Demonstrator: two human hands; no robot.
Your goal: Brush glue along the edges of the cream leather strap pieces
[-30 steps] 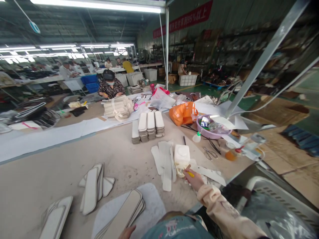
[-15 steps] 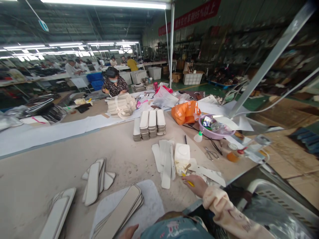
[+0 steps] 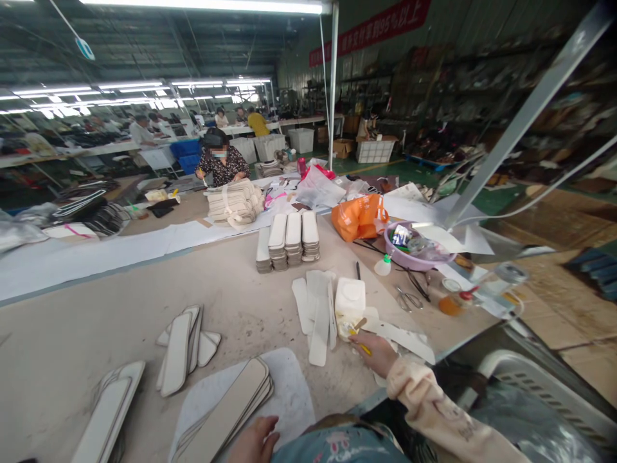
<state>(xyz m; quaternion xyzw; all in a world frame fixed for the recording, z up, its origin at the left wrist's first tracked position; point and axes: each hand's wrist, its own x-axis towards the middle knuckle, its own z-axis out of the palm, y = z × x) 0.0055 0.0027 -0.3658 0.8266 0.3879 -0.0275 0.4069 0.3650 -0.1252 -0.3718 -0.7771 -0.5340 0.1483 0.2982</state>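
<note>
Right grip [image 3: 375, 353] holds yellow tool [image 3: 365, 349]; container [image 3: 350, 296], strips [image 3: 318, 325] near.

The right sleeve [image 3: 424, 402] is pale peach-cream, loose and creased, bunched into soft folds toward the wrist, with faint darker lettering [image 3: 457, 422] along it, too blurred to read. Across the front spreads a muted teal garment [image 3: 296, 449], printed with a small pink-and-white figure [image 3: 338, 440] and whitish script [image 3: 360, 453] beside it. A brownish band [image 3: 337, 421] shows at its upper edge. Left grip [image 3: 255, 440] and right grip [image 3: 378, 352] are both bare.
</note>
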